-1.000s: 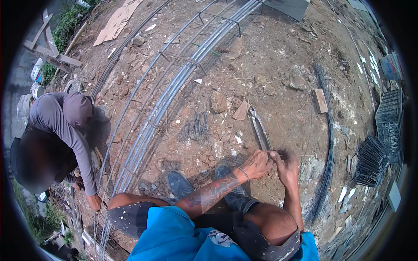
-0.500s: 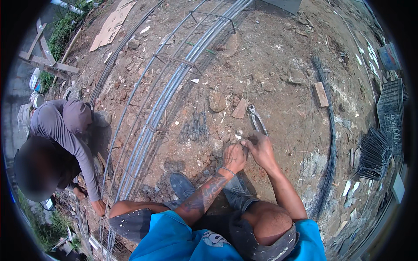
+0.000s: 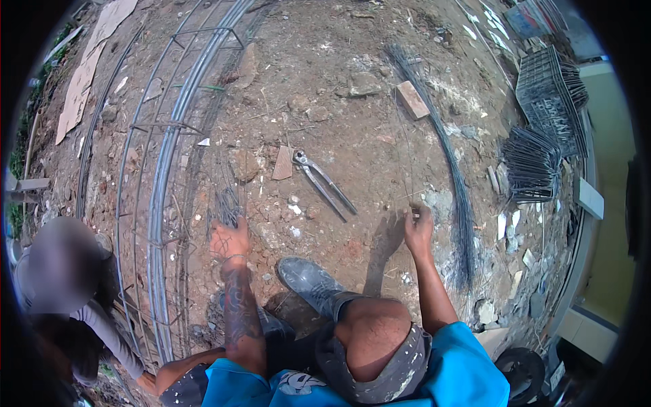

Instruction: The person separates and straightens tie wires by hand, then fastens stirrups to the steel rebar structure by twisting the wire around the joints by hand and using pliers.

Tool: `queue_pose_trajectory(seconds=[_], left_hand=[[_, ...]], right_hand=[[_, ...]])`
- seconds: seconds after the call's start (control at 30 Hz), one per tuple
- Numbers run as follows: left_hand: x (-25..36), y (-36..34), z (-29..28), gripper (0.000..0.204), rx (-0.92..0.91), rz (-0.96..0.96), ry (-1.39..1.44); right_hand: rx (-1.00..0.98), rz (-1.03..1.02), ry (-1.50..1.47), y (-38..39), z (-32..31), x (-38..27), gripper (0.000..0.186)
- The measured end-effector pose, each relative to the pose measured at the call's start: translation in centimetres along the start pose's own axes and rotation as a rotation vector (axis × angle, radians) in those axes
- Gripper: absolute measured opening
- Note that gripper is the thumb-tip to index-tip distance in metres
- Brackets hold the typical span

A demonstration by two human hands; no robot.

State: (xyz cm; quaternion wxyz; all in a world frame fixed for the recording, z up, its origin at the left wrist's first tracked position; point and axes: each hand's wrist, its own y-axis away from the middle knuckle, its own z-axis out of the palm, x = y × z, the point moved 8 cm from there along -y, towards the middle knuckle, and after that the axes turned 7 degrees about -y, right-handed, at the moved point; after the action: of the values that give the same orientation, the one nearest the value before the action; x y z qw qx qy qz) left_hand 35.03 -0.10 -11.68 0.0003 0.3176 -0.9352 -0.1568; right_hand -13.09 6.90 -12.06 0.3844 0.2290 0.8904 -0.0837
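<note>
Head view: your left hand (image 3: 230,241) is at the small wire bundle (image 3: 227,201) on the ground (image 3: 319,237); your right hand (image 3: 419,227), fingers curled, is beyond the pincers (image 3: 324,184). Whether either grips anything, I cannot tell.

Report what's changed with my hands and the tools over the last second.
Your hands, together before, have parted: the left hand went left to the loose wires, the right hand right, toward the long wire bundle. Whether either grips anything is unclear. The view has turned right. The pincers stay on the dirt, the block on the bundle.
</note>
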Motion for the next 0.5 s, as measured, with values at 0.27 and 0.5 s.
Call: queue_pose_trajectory(seconds=[0.27,0.5], left_hand=[[1.4,0.8,1.0,0.051,0.174,0.102,0.007],[7.6,4.3,-3.7,0.034,0.289,0.470,0.360]], right_hand=[[0.109,0.135,0.214,0.6,-3.8,5.5,0.023],[0.006,0.141,0.324,-1.3,-1.5,6.9,0.019]])
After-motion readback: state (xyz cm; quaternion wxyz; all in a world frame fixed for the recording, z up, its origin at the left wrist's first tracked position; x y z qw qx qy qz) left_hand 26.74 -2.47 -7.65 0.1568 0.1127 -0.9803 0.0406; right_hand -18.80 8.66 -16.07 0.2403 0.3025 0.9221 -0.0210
